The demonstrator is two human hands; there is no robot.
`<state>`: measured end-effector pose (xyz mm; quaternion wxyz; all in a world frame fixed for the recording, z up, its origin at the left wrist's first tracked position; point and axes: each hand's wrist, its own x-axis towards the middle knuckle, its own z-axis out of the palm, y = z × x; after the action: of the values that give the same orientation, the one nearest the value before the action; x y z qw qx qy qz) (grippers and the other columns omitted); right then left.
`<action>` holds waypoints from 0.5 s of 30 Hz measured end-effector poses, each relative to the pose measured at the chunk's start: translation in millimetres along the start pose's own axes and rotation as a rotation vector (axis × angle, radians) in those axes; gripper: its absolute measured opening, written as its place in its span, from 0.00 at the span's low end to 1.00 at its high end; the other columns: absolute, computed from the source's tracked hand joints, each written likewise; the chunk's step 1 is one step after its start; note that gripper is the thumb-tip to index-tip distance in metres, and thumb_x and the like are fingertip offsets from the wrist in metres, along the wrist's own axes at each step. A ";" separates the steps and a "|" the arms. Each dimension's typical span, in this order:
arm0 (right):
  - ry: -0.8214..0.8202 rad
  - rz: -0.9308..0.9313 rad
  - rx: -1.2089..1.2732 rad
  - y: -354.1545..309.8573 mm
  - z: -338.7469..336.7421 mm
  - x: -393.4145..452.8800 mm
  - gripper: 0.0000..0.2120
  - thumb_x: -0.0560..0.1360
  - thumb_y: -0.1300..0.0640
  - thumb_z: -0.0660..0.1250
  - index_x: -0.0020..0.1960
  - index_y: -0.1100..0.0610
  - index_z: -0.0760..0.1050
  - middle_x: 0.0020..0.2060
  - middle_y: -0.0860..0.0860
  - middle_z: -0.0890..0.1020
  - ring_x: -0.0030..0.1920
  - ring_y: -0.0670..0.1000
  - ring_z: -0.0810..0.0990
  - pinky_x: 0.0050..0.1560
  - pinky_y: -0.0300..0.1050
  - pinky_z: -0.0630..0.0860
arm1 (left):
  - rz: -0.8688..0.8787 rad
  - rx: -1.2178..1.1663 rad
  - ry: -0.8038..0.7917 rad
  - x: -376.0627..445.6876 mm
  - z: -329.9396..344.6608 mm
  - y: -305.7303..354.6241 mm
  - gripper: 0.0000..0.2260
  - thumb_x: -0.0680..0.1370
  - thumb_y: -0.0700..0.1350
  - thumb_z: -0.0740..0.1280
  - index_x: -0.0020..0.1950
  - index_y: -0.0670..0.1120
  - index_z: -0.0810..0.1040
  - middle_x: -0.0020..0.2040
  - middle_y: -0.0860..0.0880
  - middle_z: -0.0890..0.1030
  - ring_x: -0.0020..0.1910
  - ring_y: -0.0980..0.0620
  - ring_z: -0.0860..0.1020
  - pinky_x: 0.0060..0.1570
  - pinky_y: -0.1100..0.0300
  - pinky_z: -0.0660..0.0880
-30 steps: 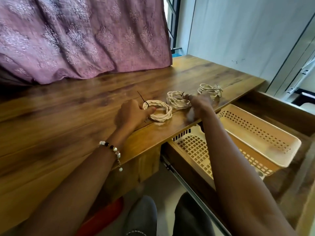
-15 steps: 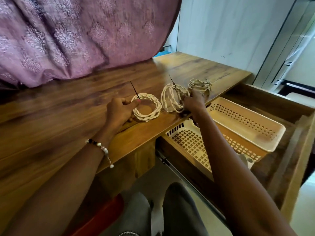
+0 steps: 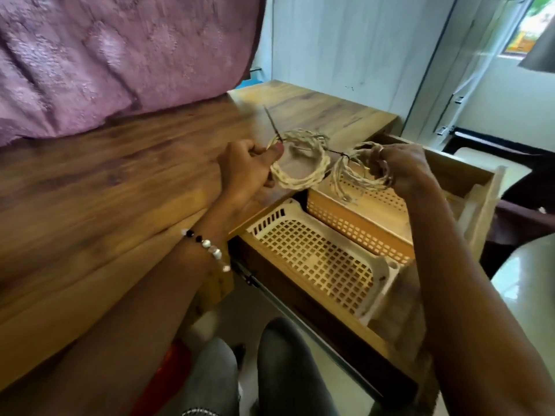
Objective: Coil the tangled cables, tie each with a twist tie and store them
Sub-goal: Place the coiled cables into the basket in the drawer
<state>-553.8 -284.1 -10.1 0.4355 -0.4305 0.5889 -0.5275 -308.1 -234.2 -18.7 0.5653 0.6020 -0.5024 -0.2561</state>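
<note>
1. The left hand (image 3: 246, 169) pinches a tied, braided beige cable coil (image 3: 300, 159) above the wooden desk (image 3: 120, 175).
2. The right hand (image 3: 402, 166) grips more beige coils (image 3: 353, 169) over the perforated cream plastic basket (image 3: 303, 253); storing remains.

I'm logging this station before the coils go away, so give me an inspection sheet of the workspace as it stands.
Surface: wooden desk, bare wood where visible; frame blurred.
Job's things: two cream baskets in the open drawer; near basket and far basket both show no coils inside.
Clutter: nothing seen.
Grippers: left hand pinches the braided coil above the desk edge; right hand grips the loose coil bundle over the far basket.
Cables: both coils tied with a dark twist tie; whether the right hand holds one coil or two cannot be told.
Surroundings: pink curtain behind the desk, pale wall, beaded bracelet on the left wrist.
</note>
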 end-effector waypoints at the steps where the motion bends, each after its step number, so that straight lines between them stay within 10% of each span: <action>1: 0.047 0.038 0.016 2.3 -15.9 3.8 0.05 0.74 0.65 0.67 0.41 0.61 0.81 0.38 0.56 0.83 0.38 0.50 0.80 0.40 0.44 0.76 | -0.007 -0.018 -0.033 0.2 19.4 7.9 0.15 0.73 0.50 0.73 0.34 0.40 0.77 0.27 0.47 0.80 0.22 0.52 0.79 0.23 0.59 0.77; 9: 0.267 0.207 -0.263 51.5 -69.0 36.7 0.05 0.70 0.63 0.74 0.41 0.65 0.79 0.36 0.59 0.81 0.28 0.52 0.79 0.36 0.50 0.80 | -0.012 0.357 -0.208 15.4 140.3 -0.3 0.16 0.73 0.55 0.72 0.45 0.41 0.80 0.38 0.43 0.84 0.35 0.47 0.84 0.42 0.54 0.82; 15: 0.158 0.135 -0.718 72.5 -67.6 47.4 0.09 0.71 0.58 0.73 0.47 0.60 0.75 0.42 0.56 0.80 0.40 0.52 0.81 0.35 0.44 0.78 | 0.218 0.706 -0.243 10.7 173.8 -18.1 0.12 0.76 0.44 0.70 0.54 0.36 0.79 0.52 0.38 0.81 0.51 0.41 0.81 0.44 0.53 0.78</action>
<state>-634.4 -307.9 -80.8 0.2439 -0.4740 0.7953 -0.2887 -450.8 -320.0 -72.8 0.2837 0.6677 -0.6841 -0.0754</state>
